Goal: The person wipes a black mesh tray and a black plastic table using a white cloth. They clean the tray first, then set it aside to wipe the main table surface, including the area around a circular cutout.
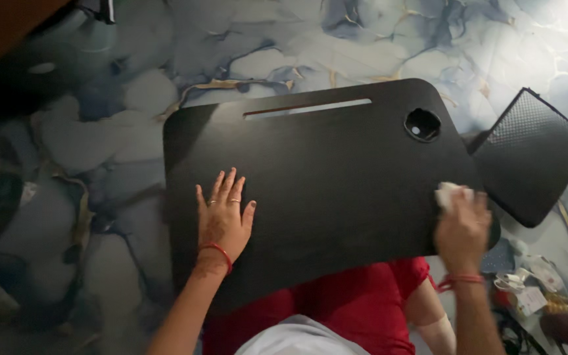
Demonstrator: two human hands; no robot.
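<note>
1. The right hand (pixel 463 227) is closed around a small white cloth (pixel 447 192), which it presses against the right edge of a black lap desk (pixel 336 177); only a crumpled corner of the cloth shows past the fingers.
2. The left hand (pixel 223 220) lies flat and open on the lower left part of the same board, fingers spread and pointing away from the person, gripping nothing. Rings show on two fingers, and a red bangle (pixel 217 252) circles the wrist.
3. A red thread (pixel 460 281) is tied around the right wrist.
4. The lap desk rests across the person's lap, over red clothing (pixel 356 306). Near its far edge runs a long narrow slot (pixel 307 108), and a round cup hole (pixel 422 125) sits at the far right corner.
5. Just beside the desk's right edge lies a black textured pad (pixel 532 154), tilted.
6. Everything sits on a marbled blue and white sheet (pixel 244 52).
7. Small packets and clutter (pixel 527 289) lie at the lower right, too dim to identify.
</note>
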